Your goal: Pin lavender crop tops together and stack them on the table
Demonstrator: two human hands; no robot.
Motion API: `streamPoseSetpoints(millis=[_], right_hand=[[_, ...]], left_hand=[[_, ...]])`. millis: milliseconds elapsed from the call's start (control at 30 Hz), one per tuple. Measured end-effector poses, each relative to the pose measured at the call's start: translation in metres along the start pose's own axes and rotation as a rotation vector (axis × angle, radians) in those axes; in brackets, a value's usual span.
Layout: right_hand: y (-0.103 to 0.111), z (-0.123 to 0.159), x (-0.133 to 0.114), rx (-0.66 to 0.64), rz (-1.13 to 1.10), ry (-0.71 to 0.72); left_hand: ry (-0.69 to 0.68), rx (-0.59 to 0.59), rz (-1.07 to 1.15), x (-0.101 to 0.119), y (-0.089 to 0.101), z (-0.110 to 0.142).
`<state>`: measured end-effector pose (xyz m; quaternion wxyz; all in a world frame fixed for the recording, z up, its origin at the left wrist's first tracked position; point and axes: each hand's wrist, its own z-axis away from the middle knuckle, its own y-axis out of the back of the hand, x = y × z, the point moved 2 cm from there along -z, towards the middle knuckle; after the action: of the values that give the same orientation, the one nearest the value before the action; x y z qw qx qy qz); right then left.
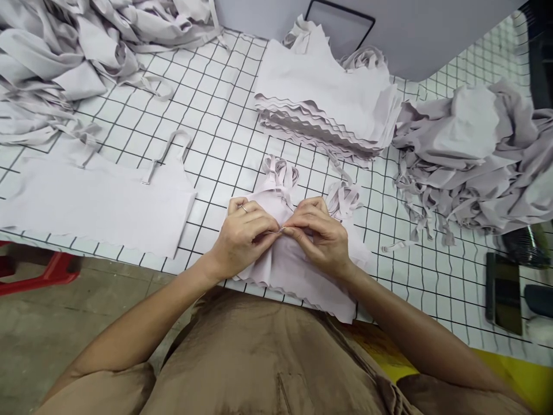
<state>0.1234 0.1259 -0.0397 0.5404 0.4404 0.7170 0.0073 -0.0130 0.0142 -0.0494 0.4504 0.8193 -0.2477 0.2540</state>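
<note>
A pale pinkish-grey strappy top lies in front of me at the table's near edge, its straps gathered in loops at the upper side. My left hand and my right hand meet over its middle, fingertips nearly touching. Both hands are closed in a pinch around a thin, narrow piece at the top's upper edge. It looks like a strap end or thread, too small to make out exactly. A ring shows on my left hand.
A neat stack of tops stands behind my hands. Loose heaps of tops lie at the right and far left. One top is spread flat on the left. A phone rests near the right edge of the gridded table.
</note>
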Motion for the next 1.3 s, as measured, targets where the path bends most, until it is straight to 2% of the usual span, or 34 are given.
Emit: streamPoseSetpoints(millis=[300, 700, 933, 1300], right_hand=[[-0.0012, 0.0015, 0.0008, -0.018, 0.009, 0.038], [-0.0017, 0.0014, 0.0008, 0.002, 0.021, 0.022], [-0.0019, 0.0012, 0.0009, -0.009, 0.027, 0.002], [0.0004, 0.0026, 0.0007, -0.083, 0.115, -0.008]], left_hand=[[-0.003, 0.001, 0.004, -0.0008, -0.0005, 0.0008], [0.023, -0.027, 0.002, -0.002, -0.0015, 0.0009], [-0.003, -0.001, 0.01, -0.0018, -0.0013, 0.0013], [0.018, -0.038, -0.001, -0.0012, -0.0007, 0.0012]])
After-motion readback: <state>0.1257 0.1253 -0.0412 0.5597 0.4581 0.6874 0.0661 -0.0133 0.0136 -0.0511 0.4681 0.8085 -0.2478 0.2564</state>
